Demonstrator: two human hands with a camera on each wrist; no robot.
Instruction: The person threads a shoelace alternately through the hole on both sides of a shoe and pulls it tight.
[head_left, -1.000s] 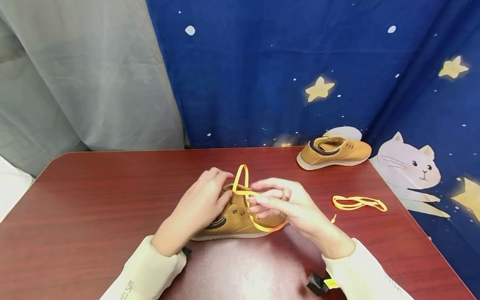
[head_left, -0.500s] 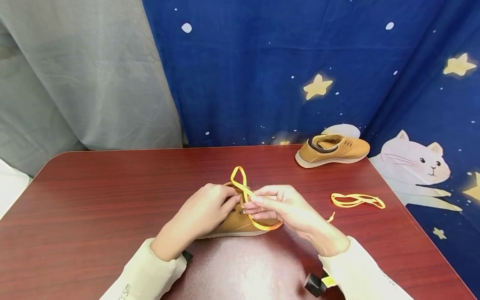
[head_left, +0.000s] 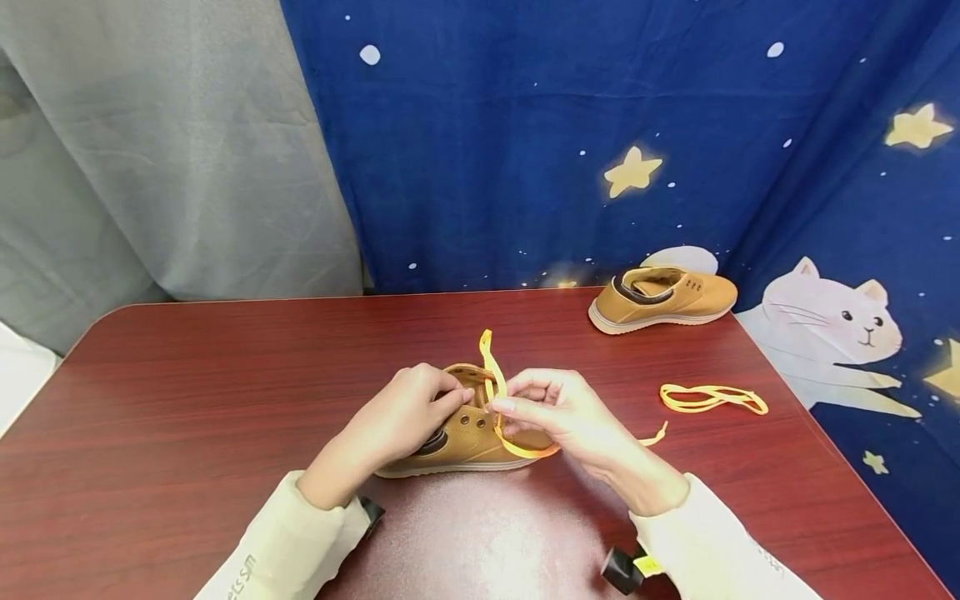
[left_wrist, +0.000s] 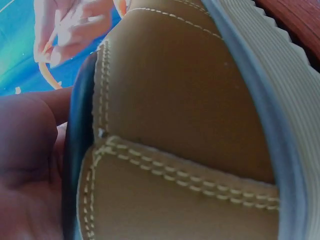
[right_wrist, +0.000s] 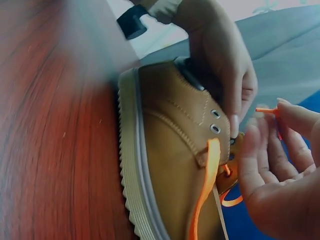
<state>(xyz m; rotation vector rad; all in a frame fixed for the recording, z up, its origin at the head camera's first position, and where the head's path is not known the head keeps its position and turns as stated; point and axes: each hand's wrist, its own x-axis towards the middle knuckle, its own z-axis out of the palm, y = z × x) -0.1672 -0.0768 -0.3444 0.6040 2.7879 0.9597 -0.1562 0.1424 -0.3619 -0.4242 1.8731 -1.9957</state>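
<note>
A tan leather shoe (head_left: 457, 450) stands on the table with its toe to the right. My left hand (head_left: 408, 412) is over its opening, thumb and fingertips gripping the edge beside the metal eyelets (right_wrist: 215, 128). In front of it, my right hand (head_left: 573, 417) pinches a flat orange-yellow shoelace (head_left: 491, 364) between thumb and index finger. A short tip of lace (right_wrist: 265, 110) pokes out of that pinch in the right wrist view. The lace passes through the eyelets nearest the toe, and one length (right_wrist: 202, 190) hangs over the shoe's near side.
A matching shoe (head_left: 667, 312) without lace sits at the table's far right corner. In front of it lies a second, bundled yellow lace (head_left: 738, 395). A starry blue curtain (head_left: 480, 150) hangs behind the table (head_left: 187, 400).
The lace's wide raised loop has narrowed into an upright strand above the shoe. My left hand first moved right along the opening, then drew slightly back. The right hand keeps its pinch.
</note>
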